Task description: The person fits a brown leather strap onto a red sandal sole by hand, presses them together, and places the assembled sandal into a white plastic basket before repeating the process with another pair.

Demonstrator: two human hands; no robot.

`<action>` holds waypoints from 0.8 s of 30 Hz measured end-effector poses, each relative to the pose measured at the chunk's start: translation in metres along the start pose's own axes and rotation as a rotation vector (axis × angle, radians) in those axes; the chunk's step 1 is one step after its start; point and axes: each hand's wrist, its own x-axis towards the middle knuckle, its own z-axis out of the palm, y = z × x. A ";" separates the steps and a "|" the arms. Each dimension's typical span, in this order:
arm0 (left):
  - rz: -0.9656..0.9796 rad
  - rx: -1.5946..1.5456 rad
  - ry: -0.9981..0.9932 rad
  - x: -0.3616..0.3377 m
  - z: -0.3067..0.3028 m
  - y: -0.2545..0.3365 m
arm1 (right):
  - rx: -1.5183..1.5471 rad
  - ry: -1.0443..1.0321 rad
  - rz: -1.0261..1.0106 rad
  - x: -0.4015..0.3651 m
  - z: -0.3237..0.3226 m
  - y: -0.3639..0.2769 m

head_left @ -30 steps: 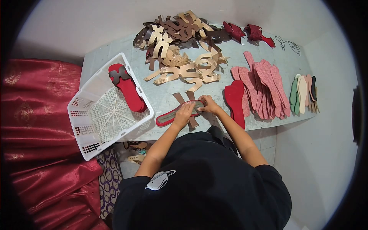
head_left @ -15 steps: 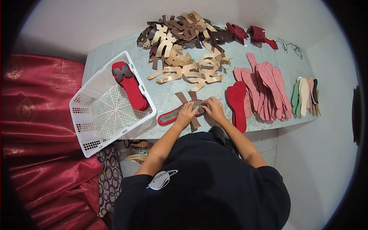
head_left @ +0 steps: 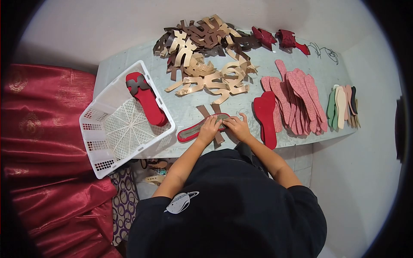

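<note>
Red edging rims the greyish sole (head_left: 188, 134) lying at mid-frame, brown straps (head_left: 203, 110) poking out on both sides. Our left hand (head_left: 208, 130) and right hand (head_left: 238, 128) are close together over its right-hand part, fingers bent onto it; whether they pinch or only press, we cannot tell. We judge the work goes best with the left hand steadying the sole, the right fingertips pressing evenly near the edge, and the straps lying flat, unskewed. Uneven pressure could pucker the rim.

Surface: pale grey table (head_left: 129, 56), somewhat marked. Upper centre, we note a heap of tan and brown straps (head_left: 206, 36); right of centre, red soles (head_left: 266, 116) beside speckled pink soles (head_left: 297, 99). At left, a white basket (head_left: 95, 139) holds red slippers (head_left: 151, 105).

Room: plain pale wall (head_left: 374, 142) at right, shiny red cloth (head_left: 47, 129) at far left.
</note>
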 end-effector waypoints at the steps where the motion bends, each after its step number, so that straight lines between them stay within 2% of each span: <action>1: 0.001 0.000 0.002 0.000 0.000 0.000 | -0.013 0.013 -0.009 0.000 0.000 0.000; 7: -0.010 -0.045 -0.013 0.002 -0.007 0.001 | -0.028 -0.003 -0.025 0.001 0.004 -0.001; 9: 0.017 -0.129 -0.100 0.003 -0.012 -0.003 | -0.031 -0.016 -0.037 0.002 0.004 0.000; 13: 0.117 -0.220 -0.129 0.009 -0.031 -0.018 | -0.032 -0.038 -0.054 0.002 0.005 0.002; 15: 0.166 -0.373 -0.278 0.015 -0.042 -0.028 | -0.028 -0.015 -0.054 0.002 0.008 0.002; 19: 0.228 -0.381 -0.355 0.025 -0.050 -0.046 | -0.027 -0.032 -0.040 0.001 0.008 0.001; 22: 0.177 -0.408 -0.308 0.035 -0.049 -0.049 | -0.021 -0.046 -0.043 0.001 0.006 0.001; 24: -0.025 -0.462 -0.174 0.042 -0.040 -0.049 | -0.016 -0.025 -0.040 0.001 0.007 0.000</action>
